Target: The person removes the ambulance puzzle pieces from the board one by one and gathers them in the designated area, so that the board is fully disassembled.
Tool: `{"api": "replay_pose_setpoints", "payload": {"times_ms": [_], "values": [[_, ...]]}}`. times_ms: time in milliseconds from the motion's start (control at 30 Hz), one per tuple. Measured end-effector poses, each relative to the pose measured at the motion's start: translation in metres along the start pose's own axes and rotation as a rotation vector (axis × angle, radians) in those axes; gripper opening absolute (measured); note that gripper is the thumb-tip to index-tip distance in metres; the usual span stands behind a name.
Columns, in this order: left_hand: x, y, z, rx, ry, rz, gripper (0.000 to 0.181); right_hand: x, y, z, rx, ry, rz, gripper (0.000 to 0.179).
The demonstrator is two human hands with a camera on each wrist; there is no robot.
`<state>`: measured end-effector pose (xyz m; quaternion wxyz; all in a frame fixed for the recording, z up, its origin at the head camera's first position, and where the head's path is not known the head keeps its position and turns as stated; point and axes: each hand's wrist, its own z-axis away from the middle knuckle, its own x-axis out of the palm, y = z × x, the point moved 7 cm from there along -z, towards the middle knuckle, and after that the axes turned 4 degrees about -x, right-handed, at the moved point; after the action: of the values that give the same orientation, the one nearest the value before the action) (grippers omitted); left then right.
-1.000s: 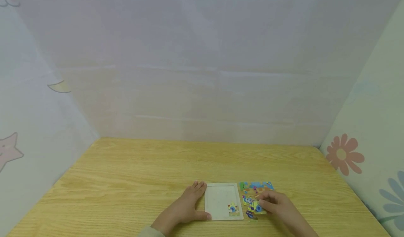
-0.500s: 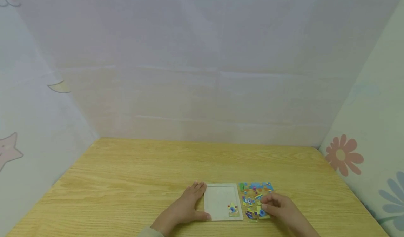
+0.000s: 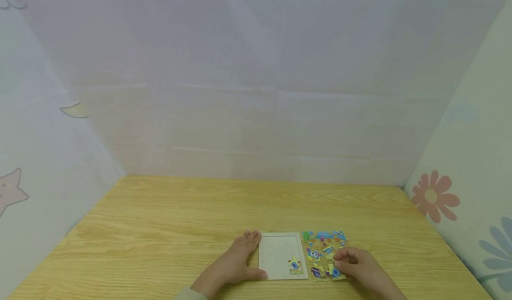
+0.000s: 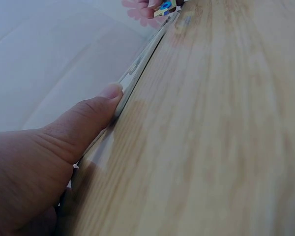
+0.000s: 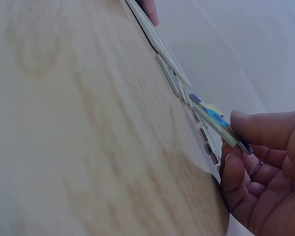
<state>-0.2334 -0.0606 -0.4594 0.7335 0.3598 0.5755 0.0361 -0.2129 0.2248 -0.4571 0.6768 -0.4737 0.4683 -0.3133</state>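
My right hand [image 3: 357,264] pinches a yellow puzzle piece [image 3: 335,272] with a blue round spot between thumb and fingers. In the right wrist view that piece [image 5: 215,119] is tilted, its far end close over the other pieces. My left hand [image 3: 240,260] rests along the left side of a pale puzzle tray [image 3: 274,251], the fingers straight at its back corner. Its thumb [image 4: 105,93] presses the tray's near edge in the left wrist view. One yellow puzzle piece [image 3: 295,266] with a blue spot lies inside the tray at the near right corner.
Several loose puzzle pieces [image 3: 314,254] lie just right of the tray, with a row of blue and green pieces [image 3: 325,234] behind them. All stand on a wooden table [image 3: 200,211]. Pale printed cloth [image 3: 256,113] encloses its back and sides.
My right hand has drawn slightly to the right with the puzzle piece, baring more of the loose pieces. My left hand and the tray stay almost where they were.
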Motion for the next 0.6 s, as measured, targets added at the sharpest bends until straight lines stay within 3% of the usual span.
{"api": "replay_pose_setpoints", "payload": {"times_ms": [367,600], "values": [[0.0001,-0.0008,-0.0001,0.001,-0.001,0.008,0.102,-0.0031,0.0067,-0.0014,0.052,0.062,0.065,0.029],[0.0003,-0.0008,-0.0005,-0.002,-0.005,0.016,0.102,-0.0085,0.0035,-0.0006,0.065,0.181,0.232,0.024]]}}
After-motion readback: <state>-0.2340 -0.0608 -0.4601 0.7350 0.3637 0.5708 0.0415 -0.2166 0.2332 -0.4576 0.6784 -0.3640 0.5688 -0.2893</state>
